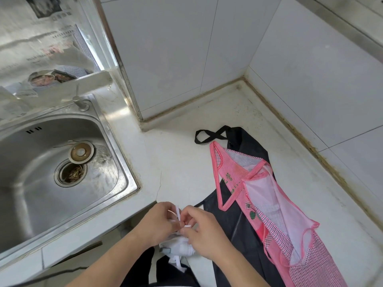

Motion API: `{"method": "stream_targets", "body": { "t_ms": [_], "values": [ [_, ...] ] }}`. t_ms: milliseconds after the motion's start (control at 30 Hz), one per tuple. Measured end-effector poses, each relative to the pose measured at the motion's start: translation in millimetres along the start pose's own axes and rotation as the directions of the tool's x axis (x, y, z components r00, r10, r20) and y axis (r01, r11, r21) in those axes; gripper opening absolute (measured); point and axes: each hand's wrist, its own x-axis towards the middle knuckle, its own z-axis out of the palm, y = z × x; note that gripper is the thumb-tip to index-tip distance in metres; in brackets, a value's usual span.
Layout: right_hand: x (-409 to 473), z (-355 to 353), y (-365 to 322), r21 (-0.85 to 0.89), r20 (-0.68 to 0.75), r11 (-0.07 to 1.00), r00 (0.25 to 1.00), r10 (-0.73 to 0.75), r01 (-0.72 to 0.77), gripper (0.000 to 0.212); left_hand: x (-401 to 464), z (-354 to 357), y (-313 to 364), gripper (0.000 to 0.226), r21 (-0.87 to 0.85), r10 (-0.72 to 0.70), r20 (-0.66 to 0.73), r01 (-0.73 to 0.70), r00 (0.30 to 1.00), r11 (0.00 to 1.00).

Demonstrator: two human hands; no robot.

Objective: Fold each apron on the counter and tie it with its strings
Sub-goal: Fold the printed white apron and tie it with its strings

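Note:
A small folded white apron bundle is held at the counter's front edge, mostly hidden under both hands. My left hand pinches a white string that sticks up between the hands. My right hand pinches another white string end by the bundle's top. To the right, a pink checked apron lies unfolded on top of a black apron, whose black neck loop rests further back on the counter.
A steel sink with a drain strainer and a loose plug takes up the left. The white counter runs back to a tiled corner. A window ledge with newspaper is at the upper left.

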Motion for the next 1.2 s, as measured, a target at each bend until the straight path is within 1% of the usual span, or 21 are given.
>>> {"method": "stream_targets", "body": {
  "t_ms": [133, 233, 333, 400, 500, 600, 700, 767, 833, 900, 1000, 1100, 1200],
  "values": [
    [4, 3, 3, 0.005, -0.068, 1.0, 0.998, 0.0, 0.0, 0.028, 0, -3, 2, 0.01, 0.017, -0.002, 0.023, 0.002, 1.0, 1.0],
    [5, 5, 9, 0.016, -0.102, 1.0, 0.995, 0.012, -0.01, 0.025, -2, -5, -4, 0.007, 0.01, -0.016, 0.019, 0.016, 1.0, 1.0],
    [6, 7, 12, 0.033, -0.128, 0.999, 0.991, 0.028, -0.024, 0.021, -4, -1, -9, 0.021, 0.034, -0.008, -0.015, 0.008, 1.0, 0.999],
    [5, 10, 12, 0.031, -0.138, 0.999, 0.99, 0.038, -0.034, 0.019, -6, 5, -10, 0.023, 0.101, 0.031, -0.079, -0.023, 0.996, 0.995],
    [6, 12, 12, 0.019, -0.16, 0.999, 0.986, 0.044, -0.042, 0.019, -7, 14, -11, 0.018, 0.203, 0.138, -0.187, -0.099, 0.973, 0.974],
    [7, 11, 12, -0.014, -0.175, 1.0, 0.984, 0.023, -0.026, 0.019, -9, 20, -14, 0.017, 0.307, 0.256, -0.212, -0.184, 0.943, 0.934],
    [7, 9, 12, -0.065, -0.175, 0.998, 0.985, 0.013, -0.025, 0.024, -9, 22, -16, 0.018, 0.406, 0.331, -0.228, -0.22, 0.916, 0.887],
    [8, 9, 13, -0.107, -0.16, 0.994, 0.987, 0.02, -0.037, 0.024, -8, 24, -18, 0.016, 0.441, 0.353, -0.237, -0.224, 0.905, 0.869],
    [9, 9, 11, -0.127, -0.15, 0.99, 0.988, 0.04, -0.06, 0.025, -7, 25, -19, 0.016, 0.435, 0.356, -0.241, -0.227, 0.903, 0.871],
    [9, 9, 8, -0.1, -0.143, 0.99, 0.986, 0.08, -0.095, 0.023, -7, 25, -20, 0.017, 0.419, 0.348, -0.256, -0.221, 0.902, 0.881],
    [10, 8, 5, -0.013, -0.108, 0.984, 0.978, 0.176, -0.179, 0.02, -8, 26, -23, 0.024, 0.399, 0.36, -0.262, -0.239, 0.896, 0.885],
    [15, 8, 4, 0.057, -0.017, 0.96, 0.961, 0.274, -0.273, 0.026, -10, 29, -24, 0.029, 0.357, 0.354, -0.296, -0.241, 0.887, 0.902],
    [17, 10, 4, 0.167, 0.007, 0.938, 0.951, 0.308, -0.305, 0.02, -11, 33, -23, 0.028, 0.258, 0.307, -0.368, -0.221, 0.878, 0.941]
  ]
}}
